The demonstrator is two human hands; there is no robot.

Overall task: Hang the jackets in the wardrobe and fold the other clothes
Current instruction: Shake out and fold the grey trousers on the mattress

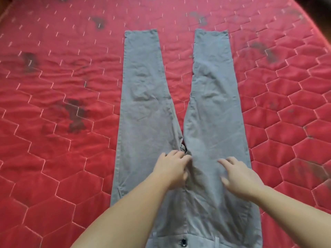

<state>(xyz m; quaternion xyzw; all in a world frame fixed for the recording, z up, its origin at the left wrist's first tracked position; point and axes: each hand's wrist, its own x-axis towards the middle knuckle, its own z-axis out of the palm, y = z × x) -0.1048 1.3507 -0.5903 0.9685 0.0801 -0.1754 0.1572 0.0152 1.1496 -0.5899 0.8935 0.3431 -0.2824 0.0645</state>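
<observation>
Grey trousers lie flat on the red quilted bed, waistband nearest me and both legs spread apart in a V towards the far side. A dark button shows at the waistband at the bottom edge. My left hand rests on the fabric just below the crotch, its fingers bent against the cloth near the seam. My right hand lies on the right thigh part with fingers spread and fairly straight, pressing down. Neither hand lifts the trousers.
The red bed cover has a hexagon stitch pattern and several dark blotches. It stretches wide on both sides of the trousers and beyond the leg cuffs. The bed's edge shows at the top right corner.
</observation>
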